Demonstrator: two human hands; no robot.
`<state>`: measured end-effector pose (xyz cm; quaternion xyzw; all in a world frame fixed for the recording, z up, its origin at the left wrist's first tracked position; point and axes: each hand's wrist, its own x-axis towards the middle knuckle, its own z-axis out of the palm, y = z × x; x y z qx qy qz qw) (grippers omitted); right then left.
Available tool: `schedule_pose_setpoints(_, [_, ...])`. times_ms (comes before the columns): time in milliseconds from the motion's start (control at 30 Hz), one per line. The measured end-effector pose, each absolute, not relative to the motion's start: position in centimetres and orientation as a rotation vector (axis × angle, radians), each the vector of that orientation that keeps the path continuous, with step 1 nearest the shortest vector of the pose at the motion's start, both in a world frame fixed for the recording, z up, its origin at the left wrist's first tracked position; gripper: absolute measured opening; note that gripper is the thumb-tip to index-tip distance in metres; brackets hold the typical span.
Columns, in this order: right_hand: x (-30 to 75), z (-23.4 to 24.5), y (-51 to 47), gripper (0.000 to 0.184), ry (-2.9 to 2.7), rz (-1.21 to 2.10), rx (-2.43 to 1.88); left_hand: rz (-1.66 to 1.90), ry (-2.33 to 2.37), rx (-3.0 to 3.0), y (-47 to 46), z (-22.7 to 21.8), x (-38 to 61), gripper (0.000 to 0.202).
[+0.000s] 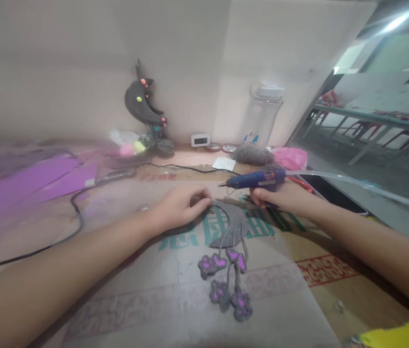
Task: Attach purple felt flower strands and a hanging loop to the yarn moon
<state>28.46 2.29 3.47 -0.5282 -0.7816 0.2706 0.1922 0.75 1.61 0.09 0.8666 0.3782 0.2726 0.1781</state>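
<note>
Head view: the right hand [276,195] has its grip clamped on a blue glue gun [255,181], nozzle pointing left, beyond the grey crescent [235,224]. That crescent lies on the pale sheet [146,304] between the hands — long axis running toward the person, bulge rightward. The left hand [180,205] is nearer, fingers curled beside its far tip — whether pinching it, I cannot tell.

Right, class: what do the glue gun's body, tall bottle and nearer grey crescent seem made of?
Glue gun body: probably hard plastic, judging by its smooth blue surface.
Tall bottle: see-through, so clear plastic or glass; unclear which.
Nearer grey crescent: perhaps yarn or felt, as it looks matte and fibrous, though blur leaves that open.
</note>
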Motion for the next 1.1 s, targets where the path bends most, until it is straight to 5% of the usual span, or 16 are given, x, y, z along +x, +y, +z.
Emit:
schedule_pose_setpoints(400, [27.4, 4.1, 1.3, 0.026, -2.329, 0.437, -1.633, 0.754, 1.050, 2.551, 1.5, 0.1, 0.8, 0.018])
schedule_pose_setpoints(1100, [27.5, 4.3, 1.2, 0.026, -2.392, 0.413, -1.530, 0.780, 1.056, 2.525, 1.5, 0.1, 0.8, 0.018])
